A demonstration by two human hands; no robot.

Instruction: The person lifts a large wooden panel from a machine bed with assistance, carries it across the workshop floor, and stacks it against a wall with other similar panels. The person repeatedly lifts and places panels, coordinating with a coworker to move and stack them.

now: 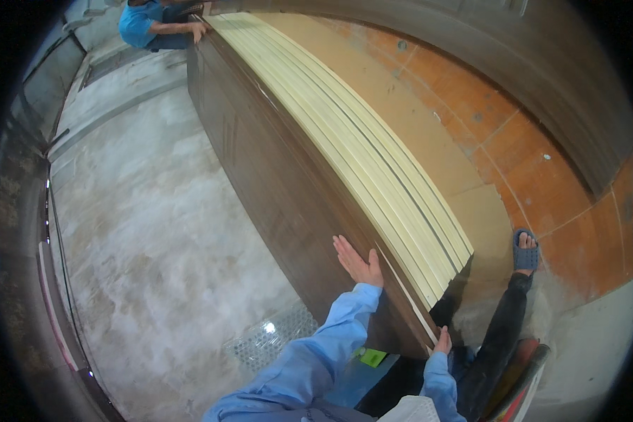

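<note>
A long brown door panel (260,158) stands on its long edge, running from near me to the far left. Flat against its brown face lies my left hand (359,261), fingers stretched out and thumb apart. My right hand (442,342) is closed around the panel's near end, its fingers partly hidden. Pale cream edges of several stacked boards (373,169) stand upright just right of the panel. At the far end, another person in a blue shirt (139,24) has a hand (198,29) on the panel's top corner.
Bubble wrap (271,341) lies on the pale grey floor (148,232) left of the panel. Cardboard (408,126) covers part of the orange tiles (527,172) to the right. Another large brown panel (541,63) stands at the upper right. My slippered foot (525,250) is beside the stack.
</note>
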